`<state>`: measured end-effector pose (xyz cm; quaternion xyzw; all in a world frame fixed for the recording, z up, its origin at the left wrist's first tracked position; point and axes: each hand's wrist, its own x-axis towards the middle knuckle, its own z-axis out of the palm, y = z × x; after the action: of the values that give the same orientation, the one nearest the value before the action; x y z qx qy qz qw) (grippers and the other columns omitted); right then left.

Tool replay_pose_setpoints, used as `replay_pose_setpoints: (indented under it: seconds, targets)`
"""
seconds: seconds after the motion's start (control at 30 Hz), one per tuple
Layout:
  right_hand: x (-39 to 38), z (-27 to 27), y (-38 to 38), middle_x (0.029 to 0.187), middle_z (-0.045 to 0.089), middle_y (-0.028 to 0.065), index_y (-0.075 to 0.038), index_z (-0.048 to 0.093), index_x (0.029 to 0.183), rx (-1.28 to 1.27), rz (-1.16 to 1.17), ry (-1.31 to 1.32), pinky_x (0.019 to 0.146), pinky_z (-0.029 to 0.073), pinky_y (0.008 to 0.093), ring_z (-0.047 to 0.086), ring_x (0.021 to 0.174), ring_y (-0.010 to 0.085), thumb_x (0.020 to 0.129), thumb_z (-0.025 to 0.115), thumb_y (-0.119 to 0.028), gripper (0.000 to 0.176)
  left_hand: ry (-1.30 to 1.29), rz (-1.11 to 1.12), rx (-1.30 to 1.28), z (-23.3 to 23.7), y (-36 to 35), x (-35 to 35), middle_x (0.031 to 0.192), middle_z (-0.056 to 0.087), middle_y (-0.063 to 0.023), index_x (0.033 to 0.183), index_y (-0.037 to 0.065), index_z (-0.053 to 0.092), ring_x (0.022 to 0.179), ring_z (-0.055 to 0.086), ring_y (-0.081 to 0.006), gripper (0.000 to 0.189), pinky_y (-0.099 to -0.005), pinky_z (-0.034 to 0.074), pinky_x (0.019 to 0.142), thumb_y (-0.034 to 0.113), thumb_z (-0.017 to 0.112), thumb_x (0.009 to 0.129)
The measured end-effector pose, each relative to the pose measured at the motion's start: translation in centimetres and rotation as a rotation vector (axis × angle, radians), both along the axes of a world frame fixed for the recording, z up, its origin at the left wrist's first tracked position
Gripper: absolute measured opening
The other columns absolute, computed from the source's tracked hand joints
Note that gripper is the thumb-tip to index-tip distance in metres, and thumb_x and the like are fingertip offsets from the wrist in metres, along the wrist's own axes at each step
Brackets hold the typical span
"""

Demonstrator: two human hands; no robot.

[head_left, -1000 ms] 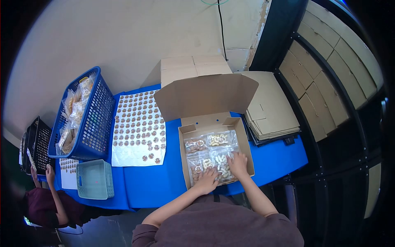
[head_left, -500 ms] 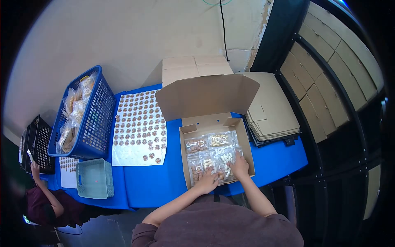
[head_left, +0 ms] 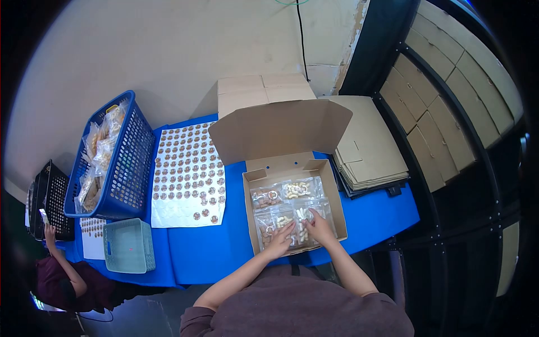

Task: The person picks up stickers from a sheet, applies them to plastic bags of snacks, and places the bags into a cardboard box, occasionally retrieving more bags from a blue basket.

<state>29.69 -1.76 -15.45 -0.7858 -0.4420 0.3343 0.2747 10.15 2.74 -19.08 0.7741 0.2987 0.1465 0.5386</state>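
An open cardboard box [head_left: 342, 219] stands on the table in front of me with its lid [head_left: 281, 132] raised at the back. Clear plastic bags lie flat inside it in two rows. One back bag [head_left: 298, 190] holds pale, nut-like pieces, and the bag beside it [head_left: 266, 196] holds brownish pieces. Over the front bags rests my left hand [head_left: 281, 241], its fingers stretched out and touching the plastic. My right hand [head_left: 320, 229] lies on the front right bag [head_left: 303, 214], thumb and index finger apart, some fingertips hidden. Neither hand visibly grips anything.
Left of the box lies a sheet of round stickers [head_left: 188, 174]. Beyond it stand a blue basket [head_left: 132, 163] of filled bags and a pale green tray [head_left: 149, 247]. Flattened cardboard [head_left: 370, 151] is stacked at right. Another person's hand [head_left: 50, 233] works at far left.
My right hand has shifted left and slightly inward over the front right bag. My left hand has moved slightly left and up on the bags.
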Motion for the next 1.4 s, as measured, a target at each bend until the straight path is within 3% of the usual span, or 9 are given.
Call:
replay_pose_setpoints:
  seconds: [0.3, 0.4, 0.47, 0.77, 0.87, 0.93, 1.07, 1.23, 1.4]
  targets:
    - [0.2, -2.1, 0.0, 0.075, 0.057, 0.0102, -0.005, 0.043, 0.137, 0.064, 0.259, 0.022, 0.069, 0.047, 0.0299, 0.054, 0.067, 0.0160, 0.083, 0.070, -0.031, 0.066, -0.108, 0.150, 0.007, 0.2, -0.4, -0.2, 0.135, 0.039, -0.0162, 0.137, 0.007, 0.045, 0.124, 0.038, -0.0324, 0.052, -0.0393, 0.028, 0.106, 0.015, 0.053, 0.086]
    - [-0.3, -1.2, -0.1, 0.089, 0.057, 0.0135, -0.006, 0.044, 0.137, 0.076, 0.309, 0.074, 0.081, 0.046, 0.0311, 0.055, 0.078, 0.0188, 0.082, 0.071, -0.030, 0.065, -0.160, 0.207, -0.093, 0.8, -0.4, -0.1, 0.127, 0.042, -0.0181, 0.133, 0.004, 0.048, 0.121, 0.043, -0.0304, 0.046, -0.0366, 0.036, 0.100, 0.012, 0.054, 0.088]
    - [-0.6, -0.8, -0.2, 0.108, 0.052, 0.0192, -0.007, 0.046, 0.135, 0.371, 0.412, -0.090, 0.083, 0.046, 0.0350, 0.055, 0.094, 0.0270, 0.079, 0.073, -0.032, 0.067, -0.182, 0.240, -0.173, 0.7, -0.5, -0.1, 0.124, 0.043, -0.0182, 0.132, 0.003, 0.049, 0.119, 0.047, -0.0291, 0.044, -0.0352, 0.040, 0.097, 0.010, 0.053, 0.088]
    - [-1.1, -0.2, 0.1, 0.110, 0.052, 0.0204, -0.011, 0.047, 0.135, 0.053, 0.329, 0.008, 0.089, 0.045, 0.0373, 0.055, 0.100, 0.0319, 0.080, 0.071, -0.028, 0.062, -0.062, 0.274, -0.102, 0.5, -0.4, -0.6, 0.124, 0.047, -0.0157, 0.135, 0.002, 0.046, 0.105, 0.058, -0.0210, 0.046, -0.0290, 0.046, 0.089, 0.005, 0.047, 0.089]
    - [-1.3, -0.1, 0.0, 0.114, 0.053, 0.0235, -0.013, 0.049, 0.134, -0.028, 0.176, -0.111, 0.089, 0.046, 0.0398, 0.056, 0.103, 0.0357, 0.083, 0.067, -0.032, 0.058, -0.080, 0.217, -0.181, 1.5, -0.4, -0.4, 0.137, 0.044, -0.0189, 0.138, 0.002, 0.040, 0.109, 0.057, -0.0220, 0.049, -0.0283, 0.044, 0.091, 0.004, 0.046, 0.089]
    - [-1.7, 1.1, 0.0, 0.117, 0.052, 0.0251, -0.013, 0.050, 0.133, -0.065, 0.169, -0.215, 0.090, 0.046, 0.0417, 0.055, 0.106, 0.0373, 0.084, 0.064, -0.036, 0.056, -0.062, 0.133, -0.175, 0.5, -0.6, -0.2, 0.143, 0.038, -0.0222, 0.140, 0.001, 0.036, 0.113, 0.053, -0.0337, 0.054, -0.0388, 0.042, 0.094, 0.020, 0.046, 0.090]
    - [-2.5, 1.9, -0.2, 0.123, 0.048, 0.0294, -0.012, 0.052, 0.130, -0.113, 0.169, -0.433, 0.092, 0.045, 0.0464, 0.053, 0.112, 0.0413, 0.086, 0.057, -0.047, 0.057, 0.115, 0.053, 0.077, -1.4, -0.7, 0.1, 0.143, 0.040, -0.0172, 0.143, 0.003, 0.032, 0.118, 0.048, -0.0366, 0.060, -0.0496, 0.034, 0.100, 0.032, 0.044, 0.091]
    - [-3.0, 1.3, -0.4, 0.120, 0.050, 0.0315, -0.008, 0.053, 0.127, -0.061, 0.192, -0.487, 0.082, 0.048, 0.0488, 0.057, 0.103, 0.0422, 0.083, 0.059, -0.050, 0.061, 0.408, -0.072, 0.110, 5.1, -0.7, -0.2, 0.126, 0.055, -0.0203, 0.147, 0.007, 0.022, 0.123, 0.042, -0.0386, 0.065, -0.0602, 0.014, 0.106, 0.038, 0.041, 0.093]
    - [-3.0, 0.1, -0.9, 0.120, 0.050, 0.0300, -0.005, 0.053, 0.125, -0.033, 0.225, -0.629, 0.082, 0.047, 0.0494, 0.055, 0.104, 0.0420, 0.081, 0.062, -0.050, 0.063, 0.632, 0.042, 0.405, 5.0, -1.3, -0.2, 0.122, 0.057, -0.0186, 0.146, 0.010, 0.025, 0.118, 0.044, -0.0382, 0.061, -0.0600, 0.011, 0.107, 0.037, 0.040, 0.094]
